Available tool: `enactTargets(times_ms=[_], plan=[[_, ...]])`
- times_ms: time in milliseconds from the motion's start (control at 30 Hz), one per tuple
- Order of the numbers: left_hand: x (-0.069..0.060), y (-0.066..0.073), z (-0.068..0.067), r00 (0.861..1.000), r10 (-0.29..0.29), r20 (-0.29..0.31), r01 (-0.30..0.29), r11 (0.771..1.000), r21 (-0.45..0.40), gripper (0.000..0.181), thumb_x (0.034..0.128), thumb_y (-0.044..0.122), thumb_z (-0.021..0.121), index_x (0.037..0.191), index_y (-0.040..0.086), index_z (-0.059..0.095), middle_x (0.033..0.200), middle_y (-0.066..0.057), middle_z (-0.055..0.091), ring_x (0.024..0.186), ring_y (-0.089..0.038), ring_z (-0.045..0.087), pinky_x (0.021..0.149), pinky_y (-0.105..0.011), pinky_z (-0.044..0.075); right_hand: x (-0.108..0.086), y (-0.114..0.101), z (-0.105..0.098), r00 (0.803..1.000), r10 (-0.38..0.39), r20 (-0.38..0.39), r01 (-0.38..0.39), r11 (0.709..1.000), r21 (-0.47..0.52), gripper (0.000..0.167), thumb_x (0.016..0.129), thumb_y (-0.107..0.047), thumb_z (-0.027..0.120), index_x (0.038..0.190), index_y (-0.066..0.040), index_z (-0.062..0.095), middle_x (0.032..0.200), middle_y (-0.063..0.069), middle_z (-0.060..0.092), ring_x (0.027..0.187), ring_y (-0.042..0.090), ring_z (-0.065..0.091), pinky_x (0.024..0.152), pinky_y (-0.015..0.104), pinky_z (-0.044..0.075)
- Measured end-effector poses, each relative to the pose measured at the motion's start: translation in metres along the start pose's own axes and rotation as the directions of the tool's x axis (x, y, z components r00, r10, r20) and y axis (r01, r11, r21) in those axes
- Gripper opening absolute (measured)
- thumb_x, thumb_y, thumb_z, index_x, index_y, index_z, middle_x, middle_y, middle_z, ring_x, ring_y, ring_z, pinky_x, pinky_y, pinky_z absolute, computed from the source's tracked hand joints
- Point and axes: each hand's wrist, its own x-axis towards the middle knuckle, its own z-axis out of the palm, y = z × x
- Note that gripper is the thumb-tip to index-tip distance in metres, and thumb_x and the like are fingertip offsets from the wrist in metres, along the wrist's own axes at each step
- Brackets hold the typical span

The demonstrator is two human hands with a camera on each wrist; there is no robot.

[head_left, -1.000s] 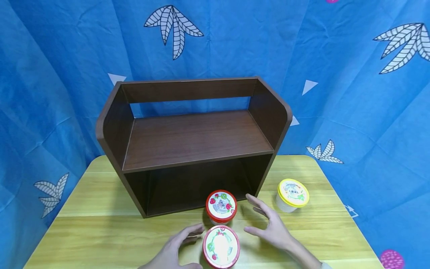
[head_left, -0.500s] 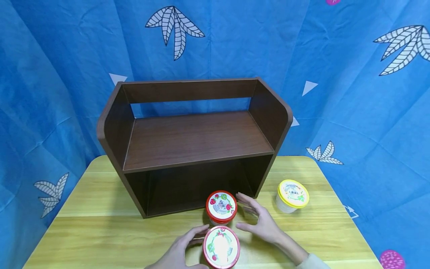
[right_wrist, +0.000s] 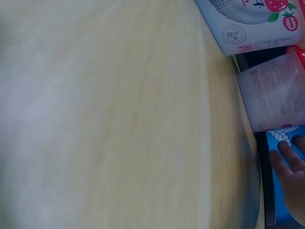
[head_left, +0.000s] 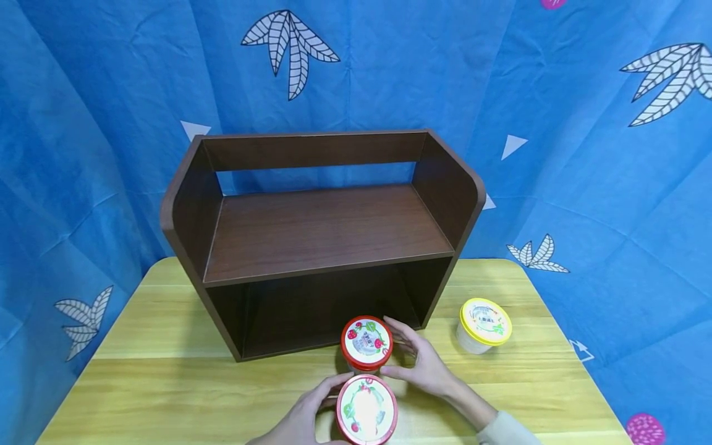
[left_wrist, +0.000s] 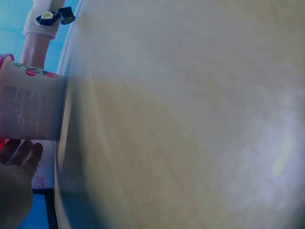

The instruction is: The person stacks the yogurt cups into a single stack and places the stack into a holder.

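Observation:
Two tubs stand one behind the other in the head view: a red-lidded tub point(head_left: 367, 343) and, nearer, a tub with a pinkish-red lid point(head_left: 367, 409). My left hand point(head_left: 303, 417) curves around the nearer tub's left side; in the left wrist view the fingers of the left hand point(left_wrist: 19, 186) lie beside the white tub wall point(left_wrist: 31, 102). By the farther tub's right side is my right hand point(head_left: 425, 368), fingers and thumb spread apart. The right wrist view has the right hand point(right_wrist: 293, 176) beside the farther tub point(right_wrist: 274, 93), with a small gap. Contact is unclear for both hands.
A dark brown two-level shelf point(head_left: 328, 232) stands behind the tubs on the wooden table point(head_left: 139, 377). To the right of the shelf is a yellow-lidded tub point(head_left: 484, 324). A blue patterned cloth point(head_left: 389, 68) hangs behind the table.
My right hand has moved left, close to the farther tub. The left hand has shifted right and slightly forward, closer around the nearer tub. The tubs have stayed in place.

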Motion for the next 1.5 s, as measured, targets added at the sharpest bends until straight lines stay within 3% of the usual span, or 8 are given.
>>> enactTargets(times_ms=[200,567,1500], plan=[[0.0019,-0.0012,0.0030,1.000,0.030,-0.004,-0.030,0.999,-0.014,0.091,0.0862,0.020,0.089,0.160,0.020,0.035,0.161,-0.017,0.048,0.141,-0.008,0.055,0.116,-0.022,0.048,0.0043,0.0012,0.0034,1.000,-0.001,0.024,0.001,1.000,0.025,0.085,0.088,-0.013,0.084,0.161,-0.012,0.039,0.152,0.019,0.059,0.134,0.001,0.057,0.109,0.029,0.050],[0.0037,-0.0050,0.0053,0.997,0.070,-0.027,-0.069,0.997,0.039,0.089,0.0872,0.024,0.088,0.160,0.021,0.036,0.155,-0.011,0.055,0.139,-0.008,0.057,0.116,-0.023,0.049,0.0094,0.0003,0.0086,0.999,-0.015,0.033,0.012,0.995,0.099,0.086,0.087,-0.013,0.086,0.161,-0.012,0.040,0.150,0.018,0.061,0.128,0.001,0.062,0.105,0.026,0.054],[0.0051,-0.0022,0.0044,0.999,-0.034,-0.014,0.034,0.999,0.005,0.086,0.0882,0.032,0.087,0.158,0.025,0.037,0.156,-0.006,0.054,0.137,-0.006,0.057,0.114,-0.020,0.049,0.0088,0.0037,0.0078,0.998,-0.048,0.031,0.043,0.988,0.149,0.085,0.086,-0.007,0.085,0.159,-0.010,0.042,0.145,0.022,0.064,0.124,0.003,0.066,0.100,0.026,0.058]])
